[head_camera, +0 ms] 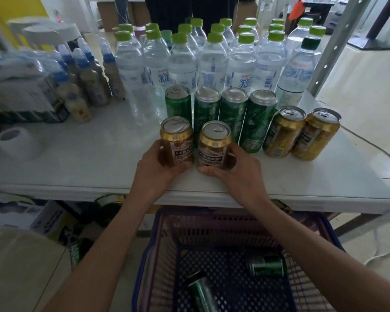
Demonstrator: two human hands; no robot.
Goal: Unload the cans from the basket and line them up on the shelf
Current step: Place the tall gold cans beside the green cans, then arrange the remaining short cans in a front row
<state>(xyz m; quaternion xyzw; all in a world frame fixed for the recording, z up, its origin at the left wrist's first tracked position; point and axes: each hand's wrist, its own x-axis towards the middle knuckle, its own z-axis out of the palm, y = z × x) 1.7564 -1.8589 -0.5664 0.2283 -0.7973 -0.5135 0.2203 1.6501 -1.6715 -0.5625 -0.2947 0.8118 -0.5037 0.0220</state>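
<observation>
Left hand (154,164) wrapped round one gold can (177,141), right hand (235,171) round another (214,146), both upright on shelf (88,167), green cans (221,113) just beyond, basket (214,224) below wrists

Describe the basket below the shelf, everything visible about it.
The basket is a plastic shopping basket with latticed walls and a dark blue rim and floor; the walls look pinkish. It sits upright below the front edge of the shelf, between the person's forearms. Two green cans lie on their sides inside. Its near end is cut off by the frame.
</observation>
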